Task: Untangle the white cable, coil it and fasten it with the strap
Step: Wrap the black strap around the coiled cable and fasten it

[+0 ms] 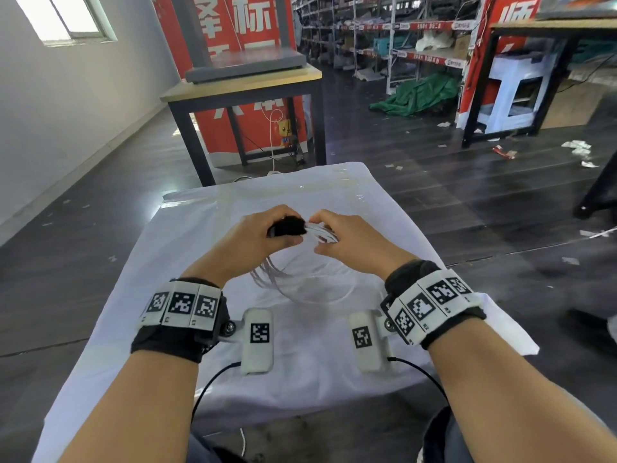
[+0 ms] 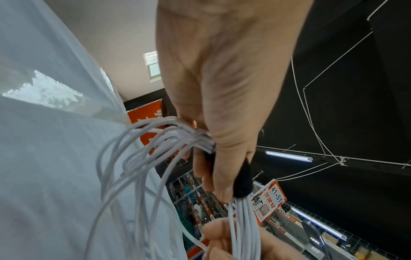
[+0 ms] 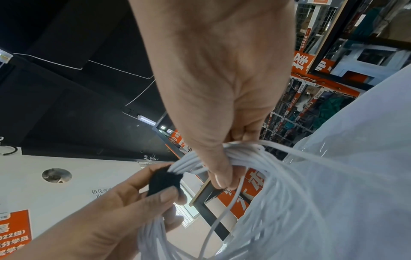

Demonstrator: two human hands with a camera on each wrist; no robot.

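The worktop [image 1: 173, 295], draped in a white cloth, fills the lower middle of the head view, and both hands meet above its centre. Beyond it, at about 12 o'clock, stands a wood-topped side table [image 1: 240, 83] on dark legs with a grey slab on it, and red banners [image 1: 253, 38] rise behind. Stocked shelving [image 1: 400, 31] runs off toward 1 o'clock, with a crumpled green sheet [image 1: 417, 95] on the dark floor below it.

The white cable [image 1: 300, 282] is already gathered into a coil of many turns. Its lower arc hangs down toward the cloth at 6 o'clock from the hands, while its upper part is bunched between them.

The left hand [image 1: 253, 242] sits at 9 o'clock of the bunch, its fingers [image 3: 169, 197] and thumb curled round the black strap [image 1: 288, 226], which wraps the gathered strands where they pass through that hand. In the left wrist view the strap shows as a dark fuzzy band pressed under the thumb against the strands.

The right hand [image 1: 350, 242] sits at 3 o'clock, touching the same bunch just beside the strap; its thumb and curled fingers pinch the white strands together.
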